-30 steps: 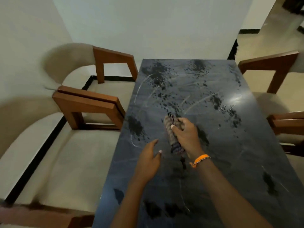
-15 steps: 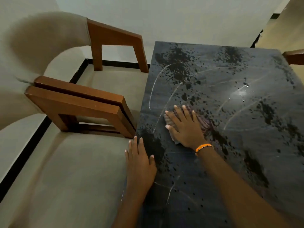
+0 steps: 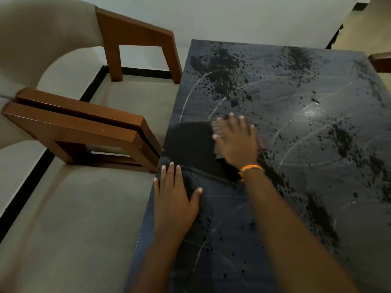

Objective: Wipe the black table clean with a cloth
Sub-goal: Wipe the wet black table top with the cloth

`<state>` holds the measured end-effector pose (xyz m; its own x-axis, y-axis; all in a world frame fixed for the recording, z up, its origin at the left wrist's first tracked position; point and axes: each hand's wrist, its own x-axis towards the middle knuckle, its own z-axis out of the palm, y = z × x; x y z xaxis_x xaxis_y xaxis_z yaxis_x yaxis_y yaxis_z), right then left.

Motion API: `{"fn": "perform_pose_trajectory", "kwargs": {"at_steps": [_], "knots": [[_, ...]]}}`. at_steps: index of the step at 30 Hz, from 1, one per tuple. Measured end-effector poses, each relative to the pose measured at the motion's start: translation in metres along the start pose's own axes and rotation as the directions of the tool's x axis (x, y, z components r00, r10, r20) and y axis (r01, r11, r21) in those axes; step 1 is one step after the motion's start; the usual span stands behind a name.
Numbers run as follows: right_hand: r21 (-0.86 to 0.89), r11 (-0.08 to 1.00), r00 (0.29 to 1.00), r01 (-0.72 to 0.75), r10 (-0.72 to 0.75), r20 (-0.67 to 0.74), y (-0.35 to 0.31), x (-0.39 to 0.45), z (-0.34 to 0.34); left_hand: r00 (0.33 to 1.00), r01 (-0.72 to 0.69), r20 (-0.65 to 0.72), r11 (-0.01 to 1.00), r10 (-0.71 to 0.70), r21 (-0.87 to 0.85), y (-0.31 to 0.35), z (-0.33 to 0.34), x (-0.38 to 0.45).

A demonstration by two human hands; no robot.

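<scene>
The black table (image 3: 296,144) fills the right half of the view, its dusty top speckled with dark wet spots and pale streaks. My right hand (image 3: 237,140), an orange band on its wrist, lies flat with spread fingers on a cloth (image 3: 218,135), pressing it to the table near the left edge. Only the cloth's edges show around the hand. A clean dark swath (image 3: 190,142) lies just left of the cloth. My left hand (image 3: 173,199) rests flat and open on the table's left edge, nearer to me.
Two beige upholstered chairs with brown wooden arms (image 3: 84,127) stand close against the table's left side. Another chair's wooden arm (image 3: 380,62) shows at the far right. A white wall (image 3: 232,17) runs behind the table's far end.
My right hand went from gripping the bunched cloth to pressing it flat, then swept it rightward, leaving a clean dark patch. My left hand came down flat on the table edge.
</scene>
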<state>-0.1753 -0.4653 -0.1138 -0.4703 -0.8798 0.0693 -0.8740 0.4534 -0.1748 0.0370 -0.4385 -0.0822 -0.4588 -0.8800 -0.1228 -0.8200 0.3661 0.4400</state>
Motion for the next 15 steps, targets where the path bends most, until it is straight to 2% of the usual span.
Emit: {"fn": "perform_pose_trajectory", "kwargs": {"at_steps": [4,6,8,11,15], "knots": [[-0.012,0.959,0.959,-0.284,0.284,-0.015,0.103,-0.017,-0.024,0.997,0.033,0.072,0.997,-0.038,0.064,0.001,-0.003,0.002],[0.019,0.924,0.923,-0.382,0.382,-0.031,0.111,-0.019,-0.029,0.996,0.029,0.086,0.998,-0.034,0.056,-0.001,-0.005,0.002],[0.051,0.901,0.900,-0.430,0.433,-0.058,0.093,-0.009,-0.024,0.995,0.020,0.094,0.998,-0.026,0.067,-0.002,-0.006,0.002],[0.088,0.940,0.943,-0.328,0.332,-0.032,0.029,0.020,-0.014,0.994,0.016,0.109,0.998,-0.023,0.068,-0.003,-0.007,0.002],[0.117,0.993,0.997,-0.004,-0.006,0.083,-0.093,0.047,0.006,0.993,-0.003,0.119,0.998,-0.005,0.060,-0.005,-0.007,0.003]]}}
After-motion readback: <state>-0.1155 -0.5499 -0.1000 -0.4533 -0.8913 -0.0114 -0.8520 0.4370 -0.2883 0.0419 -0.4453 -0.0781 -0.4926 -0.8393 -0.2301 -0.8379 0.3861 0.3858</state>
